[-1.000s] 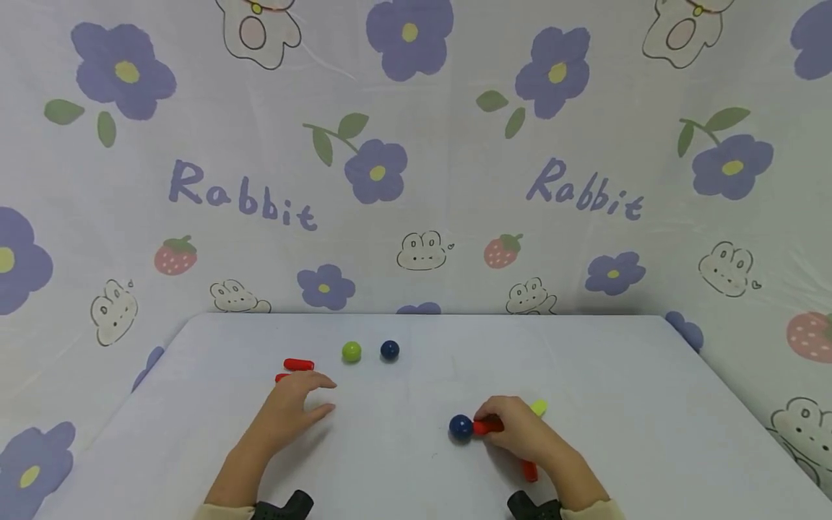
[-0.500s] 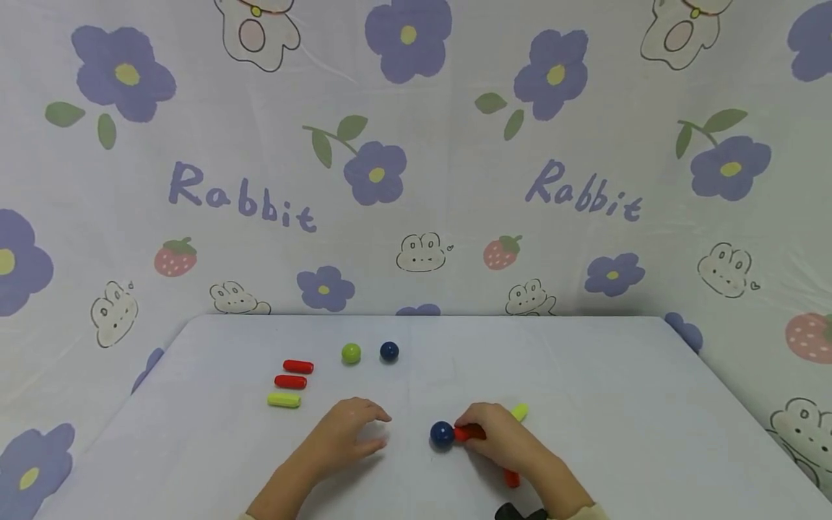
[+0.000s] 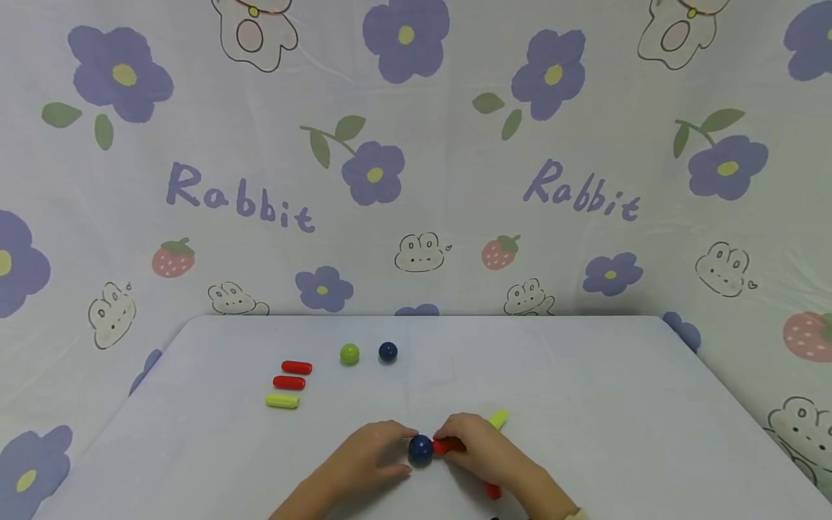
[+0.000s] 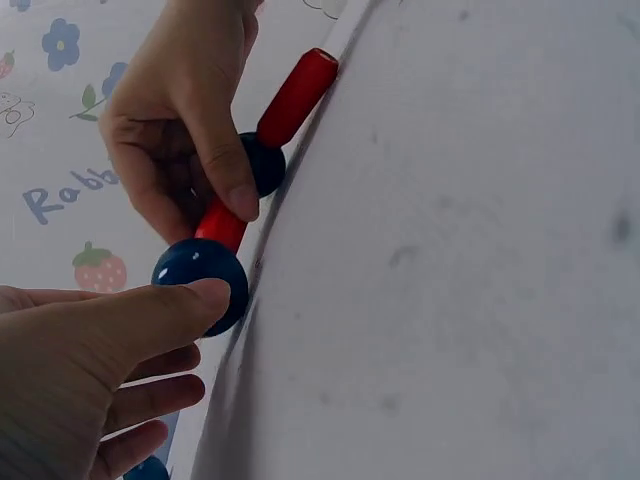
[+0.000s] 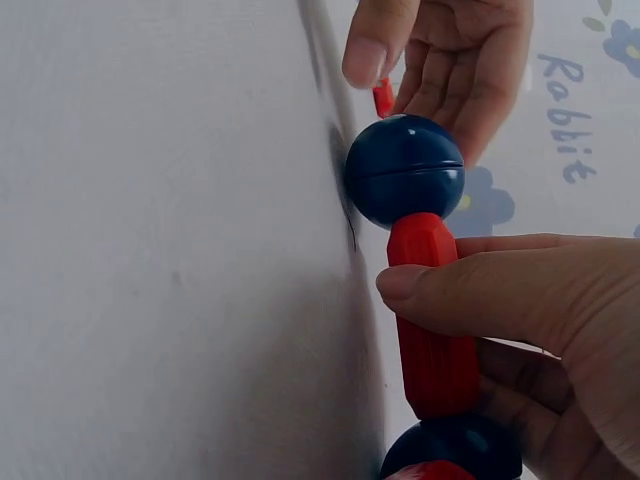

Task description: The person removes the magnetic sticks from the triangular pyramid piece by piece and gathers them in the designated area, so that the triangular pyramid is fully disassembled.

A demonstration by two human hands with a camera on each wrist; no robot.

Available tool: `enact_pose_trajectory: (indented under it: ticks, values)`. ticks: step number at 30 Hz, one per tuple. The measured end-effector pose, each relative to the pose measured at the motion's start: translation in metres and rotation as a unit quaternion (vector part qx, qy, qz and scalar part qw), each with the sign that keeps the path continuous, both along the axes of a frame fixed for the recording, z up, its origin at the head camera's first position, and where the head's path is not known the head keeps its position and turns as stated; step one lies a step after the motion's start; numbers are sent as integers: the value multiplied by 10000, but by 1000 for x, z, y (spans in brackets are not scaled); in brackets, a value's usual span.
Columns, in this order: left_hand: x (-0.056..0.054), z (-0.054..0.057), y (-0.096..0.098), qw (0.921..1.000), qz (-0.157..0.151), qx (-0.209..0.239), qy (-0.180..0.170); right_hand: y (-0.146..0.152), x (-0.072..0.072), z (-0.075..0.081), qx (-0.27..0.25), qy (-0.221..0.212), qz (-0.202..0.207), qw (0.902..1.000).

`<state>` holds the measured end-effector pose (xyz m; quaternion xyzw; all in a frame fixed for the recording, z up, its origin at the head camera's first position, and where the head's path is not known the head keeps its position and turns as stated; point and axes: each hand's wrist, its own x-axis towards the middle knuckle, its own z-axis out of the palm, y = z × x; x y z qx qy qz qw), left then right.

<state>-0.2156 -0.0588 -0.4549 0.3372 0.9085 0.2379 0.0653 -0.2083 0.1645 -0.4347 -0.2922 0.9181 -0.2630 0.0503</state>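
Note:
My right hand pinches a red rod between thumb and fingers. One end of this rod meets a dark blue ball; its other end meets a second dark blue ball, mostly covered by the hand in the head view. Another red rod sticks out from that second ball, and a yellow rod shows beyond the right hand. My left hand is spread around the first ball's left side, thumb and forefinger apart. In the right wrist view its thumb stands a little off the ball.
On the white table, two red rods and a yellow rod lie at the left. A green ball and a dark blue ball sit farther back. A patterned cloth hangs behind the table.
My left hand has come from beside the loose rods, rightward and nearer, to the first blue ball. My right hand has carried the joined rods and balls left and slightly nearer.

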Motion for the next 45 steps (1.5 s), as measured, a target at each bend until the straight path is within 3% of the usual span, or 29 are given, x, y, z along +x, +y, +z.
enact_pose_trajectory:
  ticks: [10,15,23,30,36,45]
  values:
    - [7,1,5,9991,-64,409,-50,-10,4,-2,-92,-9,22,10000]
    - [6,-1,4,9989,-41,475,-30,-9,3,-3,-110,-34,-22,9999]
    - [2,-1,1,9984,-2,465,-335,-3,-1,-3,-278,-283,67,9992]
    - [1,2,-5,9964,352,682,-355,3,-5,-4,-213,-256,-193,9993]
    - [6,-3,5,9971,-4,691,-325,-3,-1,-4,-471,-347,115,9982]
    - [5,0,5,9981,-96,571,-224,-2,-1,-5,-520,-508,85,9973]
